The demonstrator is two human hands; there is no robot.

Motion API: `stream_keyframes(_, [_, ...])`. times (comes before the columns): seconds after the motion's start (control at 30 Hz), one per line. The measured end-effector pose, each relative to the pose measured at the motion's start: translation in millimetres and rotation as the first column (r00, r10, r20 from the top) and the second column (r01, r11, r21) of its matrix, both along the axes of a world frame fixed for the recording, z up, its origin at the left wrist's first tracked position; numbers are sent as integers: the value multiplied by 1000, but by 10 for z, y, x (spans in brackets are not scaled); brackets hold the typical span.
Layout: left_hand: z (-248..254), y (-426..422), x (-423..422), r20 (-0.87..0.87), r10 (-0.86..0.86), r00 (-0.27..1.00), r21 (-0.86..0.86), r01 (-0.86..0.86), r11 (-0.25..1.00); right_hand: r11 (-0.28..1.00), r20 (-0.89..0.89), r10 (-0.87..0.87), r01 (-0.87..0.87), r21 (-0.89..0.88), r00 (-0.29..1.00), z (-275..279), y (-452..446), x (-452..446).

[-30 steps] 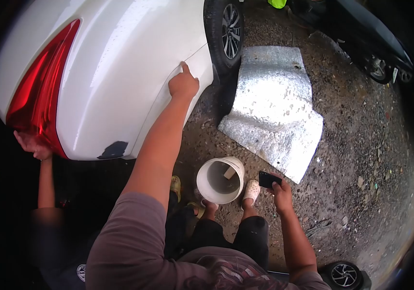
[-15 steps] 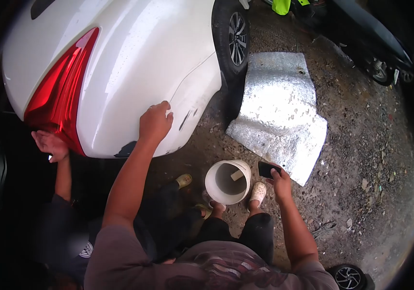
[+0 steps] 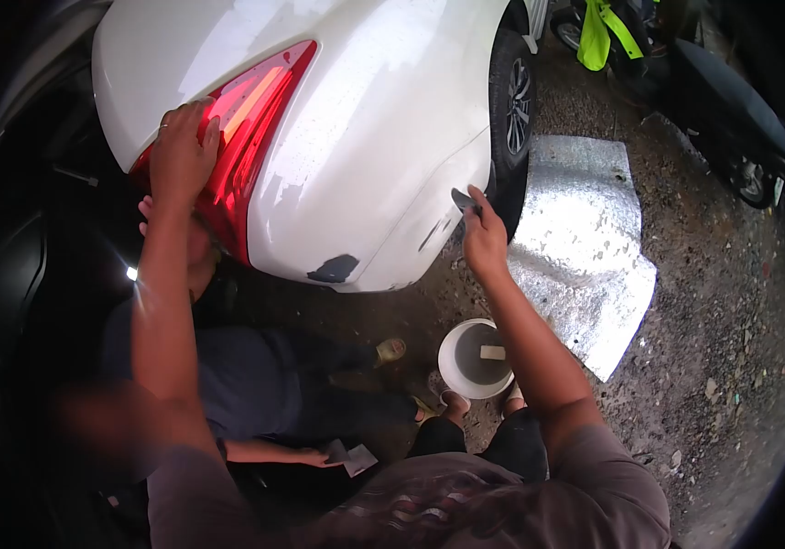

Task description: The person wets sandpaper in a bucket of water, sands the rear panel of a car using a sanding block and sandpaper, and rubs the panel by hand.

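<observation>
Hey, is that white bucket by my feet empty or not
Not empty: the white bucket has a pale block inside; whether it also holds water, I cannot tell.

The top edge cut off the white car (image 3: 383, 119), the person's left arm (image 3: 164, 316) partly hid a co-worker's hand (image 3: 200, 243), the co-worker's head (image 3: 108, 425) was blurred, and the person's right hand (image 3: 485, 238) covered part of the phone (image 3: 463, 200).

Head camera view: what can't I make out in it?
All in the head view:
White car: front end, cut off by the top edge.
Taillight: part of its lens, covered by the left hand.
Phone: its screen details, tilted nearly edge-on in the right hand.
Shirt print: its design, blurred.
</observation>
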State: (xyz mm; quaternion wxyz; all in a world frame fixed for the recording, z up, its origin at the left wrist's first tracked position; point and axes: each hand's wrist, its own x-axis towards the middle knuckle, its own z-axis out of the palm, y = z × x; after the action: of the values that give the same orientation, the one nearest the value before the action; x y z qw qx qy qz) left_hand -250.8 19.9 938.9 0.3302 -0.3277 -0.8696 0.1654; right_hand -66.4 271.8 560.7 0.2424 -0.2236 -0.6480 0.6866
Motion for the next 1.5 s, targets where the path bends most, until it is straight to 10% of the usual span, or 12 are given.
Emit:
stream_keyframes(0.27, [391,39,-506,-74,-70,995,-306,44,951,934,-298,-160,242,262,941,804,-1500,-1055])
stream_keyframes(0.4, [737,27,-884,-130,-149,980,-360,93,928,936,-322,84,36,351,943,780,-2688,-635])
stream_keyframes(0.77, [876,53,-1613,-180,-360,916,-324,290,900,930,-182,-132,185,319,974,933,-1951,-1430])
stream_keyframes(0.97, [921,30,-1779,-146,-386,911,-271,339,901,884,-182,94,2,467,979,940,-2883,-676])
stream_keyframes(1.17, [992,-6,-1946,-136,-374,918,-281,326,903,937,-89,-109,132,323,990,969,-1363,-1859])
stream_keyframes(1.37, [996,-13,-1972,-225,-441,869,-356,348,867,834,-231,132,18,551,964,1021,-2833,-767])
stream_keyframes(1.5, [949,-14,-1783,-153,-424,893,-268,375,887,747,-180,-21,135,652,984,964,-1632,-1606])
